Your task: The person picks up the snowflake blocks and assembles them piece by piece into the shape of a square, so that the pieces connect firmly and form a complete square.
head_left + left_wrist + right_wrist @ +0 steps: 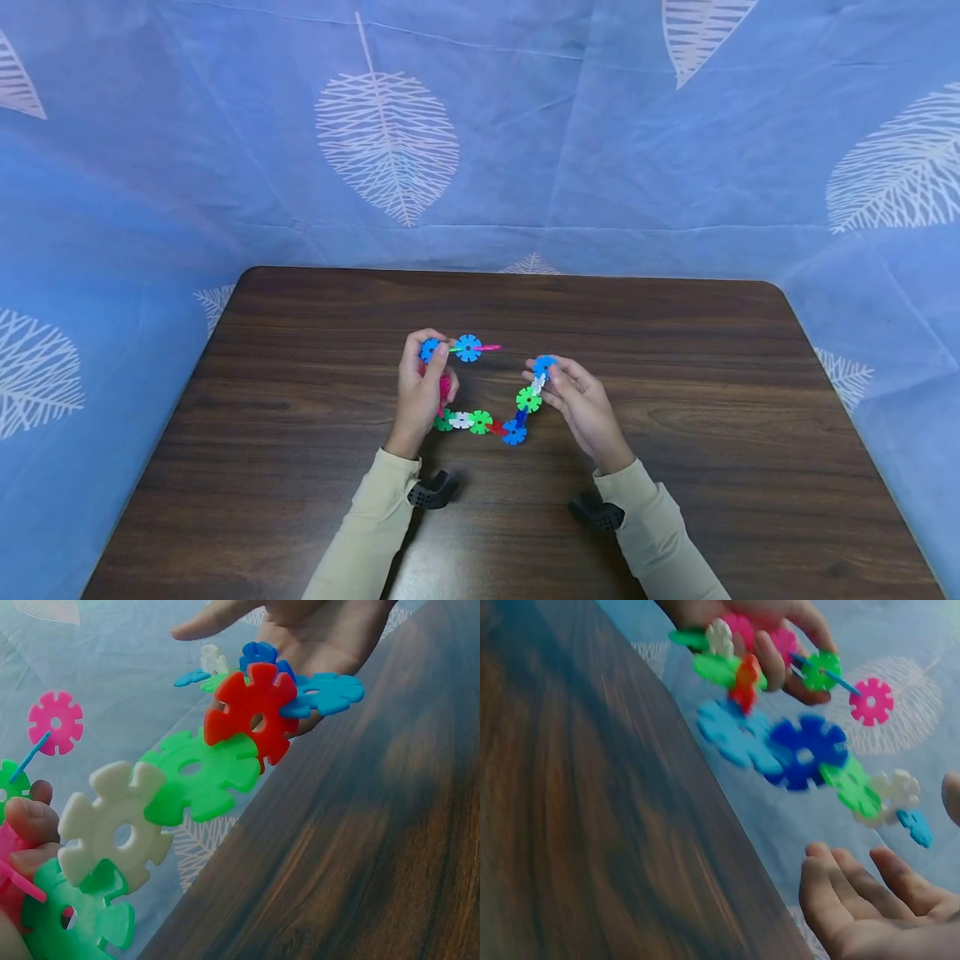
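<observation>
A chain of interlocking snowflake discs (481, 422) in green, white, red, blue and pink curves between two hands. My left hand (412, 404) grips it near the pink and blue discs, with thumb and fingers around them; a free end with a blue disc (468, 348) and a pink disc (871, 702) sticks out to the right. At the chain's other end, my right hand (588, 408) is spread around a light blue disc (915, 827). The right wrist view shows its fingers (832, 881) loosely extended and apart from that disc.
Beneath the hands lies a dark brown wooden table (300, 500) with rounded far corners. A blue cloth (525, 125) with white leaf prints hangs behind and beside it. Black cameras (433, 490) are worn on both wrists.
</observation>
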`<state>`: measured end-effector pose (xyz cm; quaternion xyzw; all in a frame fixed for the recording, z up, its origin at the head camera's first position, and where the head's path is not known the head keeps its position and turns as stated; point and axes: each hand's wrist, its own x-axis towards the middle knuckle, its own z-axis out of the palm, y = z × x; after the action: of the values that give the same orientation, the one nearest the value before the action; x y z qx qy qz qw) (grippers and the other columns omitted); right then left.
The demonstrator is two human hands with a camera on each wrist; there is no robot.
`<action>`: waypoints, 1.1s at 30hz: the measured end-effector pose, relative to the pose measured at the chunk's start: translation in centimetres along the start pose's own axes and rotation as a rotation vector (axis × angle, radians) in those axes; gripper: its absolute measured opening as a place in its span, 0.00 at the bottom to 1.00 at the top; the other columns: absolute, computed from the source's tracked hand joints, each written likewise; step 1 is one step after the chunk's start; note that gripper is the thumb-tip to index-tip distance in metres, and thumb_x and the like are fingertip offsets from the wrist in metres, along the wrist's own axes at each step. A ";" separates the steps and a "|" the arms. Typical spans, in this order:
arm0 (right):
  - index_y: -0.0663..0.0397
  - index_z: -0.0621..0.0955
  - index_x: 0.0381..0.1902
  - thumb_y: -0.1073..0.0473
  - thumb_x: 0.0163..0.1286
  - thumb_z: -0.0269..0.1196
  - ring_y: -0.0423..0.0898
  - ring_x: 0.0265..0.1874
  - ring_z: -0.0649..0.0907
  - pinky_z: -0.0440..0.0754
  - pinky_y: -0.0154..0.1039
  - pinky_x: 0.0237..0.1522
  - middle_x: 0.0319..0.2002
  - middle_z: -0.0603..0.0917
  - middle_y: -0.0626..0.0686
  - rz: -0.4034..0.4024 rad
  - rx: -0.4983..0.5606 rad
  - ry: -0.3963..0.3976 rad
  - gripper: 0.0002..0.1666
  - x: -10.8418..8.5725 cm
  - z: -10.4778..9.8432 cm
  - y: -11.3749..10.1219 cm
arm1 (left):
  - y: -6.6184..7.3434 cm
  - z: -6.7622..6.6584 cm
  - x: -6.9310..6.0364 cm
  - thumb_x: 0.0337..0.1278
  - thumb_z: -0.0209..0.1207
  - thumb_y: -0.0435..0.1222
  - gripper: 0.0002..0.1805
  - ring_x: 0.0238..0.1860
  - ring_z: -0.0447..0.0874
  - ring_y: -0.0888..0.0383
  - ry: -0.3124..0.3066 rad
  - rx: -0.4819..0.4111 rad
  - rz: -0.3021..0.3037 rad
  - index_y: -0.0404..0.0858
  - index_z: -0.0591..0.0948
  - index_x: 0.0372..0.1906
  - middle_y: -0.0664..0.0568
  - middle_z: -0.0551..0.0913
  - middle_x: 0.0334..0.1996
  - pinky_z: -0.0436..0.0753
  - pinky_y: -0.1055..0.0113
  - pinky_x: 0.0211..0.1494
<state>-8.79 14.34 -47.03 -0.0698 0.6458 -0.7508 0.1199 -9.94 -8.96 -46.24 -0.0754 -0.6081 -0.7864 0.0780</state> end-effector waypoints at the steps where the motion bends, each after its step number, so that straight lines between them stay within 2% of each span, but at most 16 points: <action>1: 0.68 0.60 0.66 0.47 0.73 0.52 0.56 0.64 0.73 0.76 0.39 0.59 0.65 0.66 0.70 0.007 0.014 -0.014 0.36 -0.1 0.3 0.0 | 0.0 0.0 0.0 0.71 0.46 0.33 0.13 0.09 0.65 0.61 0.003 -0.004 0.001 0.27 0.62 0.51 0.57 0.78 0.34 0.67 0.75 0.14; 4: 0.64 0.61 0.67 0.49 0.72 0.54 0.54 0.63 0.75 0.76 0.43 0.59 0.65 0.67 0.70 0.029 0.029 -0.027 0.34 -0.2 0.9 0.1 | 0.0 0.1 0.1 0.70 0.48 0.32 0.14 0.09 0.65 0.60 0.008 -0.010 0.004 0.27 0.62 0.50 0.55 0.74 0.24 0.67 0.75 0.14; 6: 0.62 0.62 0.66 0.50 0.72 0.55 0.50 0.60 0.78 0.79 0.40 0.56 0.64 0.68 0.70 0.039 0.032 -0.012 0.33 -0.2 1.2 0.0 | 0.0 0.1 0.1 0.69 0.49 0.32 0.14 0.09 0.65 0.60 0.012 -0.007 0.007 0.27 0.61 0.50 0.54 0.70 0.18 0.68 0.74 0.14; 8: 0.61 0.64 0.65 0.52 0.71 0.56 0.47 0.57 0.80 0.81 0.34 0.49 0.63 0.70 0.69 0.035 0.019 0.008 0.30 -0.2 1.5 0.0 | 0.0 0.2 0.1 0.68 0.50 0.31 0.14 0.09 0.65 0.60 0.019 0.003 0.012 0.27 0.61 0.50 0.54 0.69 0.18 0.67 0.74 0.14; 10: 0.61 0.66 0.63 0.53 0.71 0.56 0.44 0.55 0.81 0.77 0.29 0.38 0.61 0.74 0.67 0.023 0.003 0.028 0.28 -0.2 1.7 -0.2 | -0.1 0.1 0.1 0.67 0.51 0.30 0.14 0.10 0.66 0.59 0.026 0.014 0.015 0.27 0.61 0.50 0.54 0.71 0.19 0.67 0.74 0.13; 11: 0.60 0.67 0.61 0.53 0.71 0.56 0.44 0.53 0.82 0.73 0.28 0.33 0.59 0.76 0.64 0.016 -0.005 0.042 0.26 -0.1 1.8 -0.2 | 0.0 0.1 0.1 0.67 0.51 0.30 0.15 0.10 0.66 0.59 0.028 0.015 0.016 0.27 0.61 0.50 0.54 0.71 0.20 0.67 0.75 0.13; 14: 0.60 0.68 0.58 0.55 0.71 0.56 0.45 0.51 0.84 0.66 0.29 0.26 0.55 0.80 0.59 -0.023 -0.018 0.064 0.22 0.1 2.2 -0.4 | -0.1 0.1 0.0 0.66 0.52 0.30 0.15 0.10 0.67 0.58 0.033 0.010 0.022 0.27 0.62 0.49 0.53 0.73 0.22 0.66 0.75 0.13; 17: 0.63 0.68 0.56 0.56 0.72 0.55 0.47 0.49 0.85 0.76 0.27 0.34 0.54 0.81 0.60 -0.056 0.003 0.085 0.21 0.2 2.7 -0.5 | -0.1 0.1 0.0 0.66 0.53 0.30 0.14 0.11 0.68 0.58 0.039 -0.003 0.034 0.29 0.63 0.49 0.54 0.77 0.28 0.65 0.75 0.13; 19: 0.64 0.68 0.55 0.54 0.73 0.54 0.46 0.48 0.85 0.77 0.27 0.34 0.53 0.81 0.60 -0.062 0.009 0.102 0.21 0.4 3.1 -0.6 | -0.2 0.1 0.0 0.65 0.53 0.30 0.13 0.11 0.68 0.60 0.044 -0.014 0.043 0.30 0.64 0.48 0.55 0.79 0.33 0.65 0.75 0.12; 21: 0.64 0.69 0.55 0.52 0.73 0.52 0.45 0.46 0.85 0.81 0.28 0.40 0.51 0.82 0.55 -0.054 0.016 0.130 0.22 0.5 3.5 -0.7 | -0.2 0.1 0.0 0.65 0.53 0.30 0.12 0.12 0.69 0.60 0.048 -0.019 0.039 0.31 0.64 0.47 0.57 0.79 0.37 0.65 0.75 0.12; 24: 0.63 0.70 0.52 0.50 0.74 0.51 0.45 0.43 0.85 0.80 0.28 0.36 0.47 0.83 0.51 -0.048 0.023 0.183 0.21 0.8 4.2 -0.9 | -0.3 0.1 0.0 0.63 0.55 0.29 0.12 0.12 0.69 0.60 0.050 -0.027 0.010 0.33 0.64 0.46 0.56 0.79 0.38 0.66 0.75 0.12; 26: 0.63 0.71 0.50 0.51 0.74 0.51 0.47 0.41 0.85 0.83 0.32 0.42 0.44 0.84 0.49 -0.051 0.027 0.210 0.20 0.9 4.7 -1.1 | -0.3 0.2 -0.1 0.61 0.57 0.28 0.13 0.12 0.69 0.60 0.053 -0.027 -0.012 0.36 0.65 0.44 0.55 0.80 0.39 0.67 0.75 0.12; 28: 0.63 0.72 0.49 0.52 0.74 0.51 0.48 0.40 0.85 0.82 0.33 0.42 0.42 0.84 0.49 -0.055 0.028 0.230 0.18 1.0 5.1 -1.3 | -0.3 0.3 -0.1 0.59 0.59 0.28 0.15 0.12 0.70 0.60 0.058 -0.026 -0.027 0.39 0.65 0.43 0.55 0.80 0.38 0.69 0.74 0.13; 33: 0.61 0.72 0.47 0.54 0.74 0.52 0.45 0.37 0.85 0.83 0.33 0.41 0.41 0.83 0.51 -0.063 0.024 0.247 0.15 1.1 5.7 -1.5 | 0.1 0.5 -0.2 0.52 0.64 0.26 0.18 0.12 0.71 0.58 0.070 -0.029 -0.001 0.39 0.66 0.41 0.54 0.83 0.36 0.74 0.72 0.16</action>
<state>-8.55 8.80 -44.76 0.0042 0.6440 -0.7648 0.0167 -9.75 -8.52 -46.10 -0.0483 -0.5934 -0.7975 0.0977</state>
